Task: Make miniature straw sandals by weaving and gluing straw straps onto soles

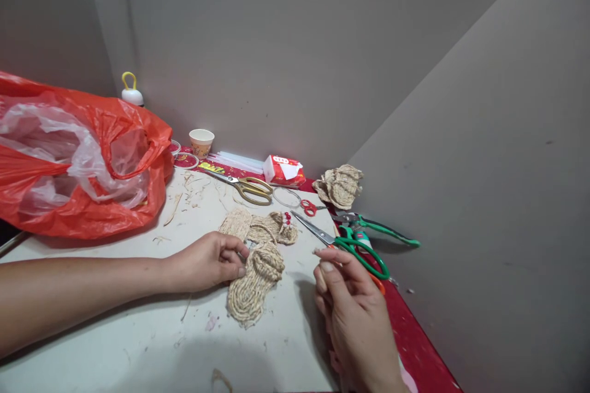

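Observation:
A small braided straw slipper (251, 295) lies on the white board, its toe end towards me. My left hand (214, 263) is closed on its left edge, thumb and fingers at the upper part. My right hand (353, 307) is raised to the right of the slipper, with fingers curled and the thumb near the index finger; whatever it may hold is too small to name. Just behind, a second straw slipper (265, 228) with red and white beads lies crosswise. Green-handled scissors (353, 247) rest beyond my right hand, their blades pointing up and left.
A red plastic bag (92, 209) fills the left. Gold-handled scissors (253, 189), small red scissors (308, 207), a paper cup (201, 142), a tissue pack (284, 172), braided straw pieces (340, 186) and green pliers (387, 228) line the back and right. Walls stand behind and right.

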`<control>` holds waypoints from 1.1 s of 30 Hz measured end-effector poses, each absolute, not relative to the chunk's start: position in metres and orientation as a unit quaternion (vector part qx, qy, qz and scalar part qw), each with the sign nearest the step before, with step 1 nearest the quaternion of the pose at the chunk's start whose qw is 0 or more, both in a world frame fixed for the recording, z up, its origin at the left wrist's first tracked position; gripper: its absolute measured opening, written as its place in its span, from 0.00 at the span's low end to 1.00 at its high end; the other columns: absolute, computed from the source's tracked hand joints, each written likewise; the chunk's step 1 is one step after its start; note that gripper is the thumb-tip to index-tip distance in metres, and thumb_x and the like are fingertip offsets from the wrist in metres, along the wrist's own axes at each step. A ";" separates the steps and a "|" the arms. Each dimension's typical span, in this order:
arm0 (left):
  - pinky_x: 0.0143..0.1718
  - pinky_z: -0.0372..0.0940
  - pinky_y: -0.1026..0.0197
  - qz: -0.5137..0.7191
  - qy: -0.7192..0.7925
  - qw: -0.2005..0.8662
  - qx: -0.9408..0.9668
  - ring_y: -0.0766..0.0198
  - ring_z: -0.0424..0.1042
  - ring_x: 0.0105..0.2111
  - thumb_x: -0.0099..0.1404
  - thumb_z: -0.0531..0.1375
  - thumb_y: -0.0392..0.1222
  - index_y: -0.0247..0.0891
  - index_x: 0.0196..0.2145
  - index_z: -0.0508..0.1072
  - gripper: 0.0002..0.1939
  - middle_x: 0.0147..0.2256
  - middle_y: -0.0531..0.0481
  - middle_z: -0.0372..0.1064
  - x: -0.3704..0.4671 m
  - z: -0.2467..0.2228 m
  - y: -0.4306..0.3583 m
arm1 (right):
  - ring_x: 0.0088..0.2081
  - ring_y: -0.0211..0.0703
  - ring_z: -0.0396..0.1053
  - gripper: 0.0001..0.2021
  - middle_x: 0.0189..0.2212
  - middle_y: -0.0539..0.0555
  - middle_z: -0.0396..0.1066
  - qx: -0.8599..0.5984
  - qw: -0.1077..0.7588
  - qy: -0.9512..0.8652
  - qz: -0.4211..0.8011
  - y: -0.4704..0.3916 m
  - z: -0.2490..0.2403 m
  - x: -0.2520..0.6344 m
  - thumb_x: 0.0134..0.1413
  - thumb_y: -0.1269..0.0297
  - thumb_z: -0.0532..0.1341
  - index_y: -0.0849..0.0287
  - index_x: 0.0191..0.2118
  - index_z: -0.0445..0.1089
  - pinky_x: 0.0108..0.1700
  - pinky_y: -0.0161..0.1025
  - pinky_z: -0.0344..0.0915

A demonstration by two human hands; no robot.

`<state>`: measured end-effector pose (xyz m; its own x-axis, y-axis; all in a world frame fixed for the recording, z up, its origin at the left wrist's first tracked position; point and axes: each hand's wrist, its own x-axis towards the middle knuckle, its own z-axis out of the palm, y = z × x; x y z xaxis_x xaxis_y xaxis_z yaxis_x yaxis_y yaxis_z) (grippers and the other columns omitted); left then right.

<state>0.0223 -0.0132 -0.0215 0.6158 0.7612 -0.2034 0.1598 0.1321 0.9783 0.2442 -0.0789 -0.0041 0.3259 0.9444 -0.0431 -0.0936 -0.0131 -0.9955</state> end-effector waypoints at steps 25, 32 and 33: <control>0.30 0.60 0.63 0.270 0.355 0.351 0.823 0.68 0.62 0.27 0.60 0.59 0.40 0.35 0.44 0.73 0.15 0.36 0.48 0.66 0.024 0.007 -0.014 | 0.22 0.35 0.61 0.14 0.20 0.46 0.66 -0.618 0.489 -0.505 0.353 -0.079 -0.003 0.243 0.52 0.53 0.64 0.57 0.40 0.74 0.25 0.30 0.60; 0.32 0.58 0.64 0.161 0.366 0.411 0.820 0.65 0.63 0.30 0.59 0.61 0.48 0.38 0.45 0.75 0.18 0.32 0.51 0.64 0.029 0.011 0.003 | 0.21 0.36 0.60 0.14 0.18 0.47 0.66 -0.602 0.488 -0.527 0.350 -0.077 -0.002 0.240 0.51 0.53 0.63 0.59 0.37 0.75 0.23 0.31 0.60; 0.33 0.58 0.63 0.150 0.356 0.418 0.822 0.64 0.64 0.32 0.60 0.61 0.47 0.38 0.45 0.76 0.17 0.32 0.50 0.65 0.030 0.013 0.005 | 0.21 0.36 0.61 0.14 0.19 0.48 0.67 -0.602 0.495 -0.523 0.344 -0.077 -0.002 0.241 0.51 0.54 0.64 0.59 0.37 0.75 0.23 0.31 0.61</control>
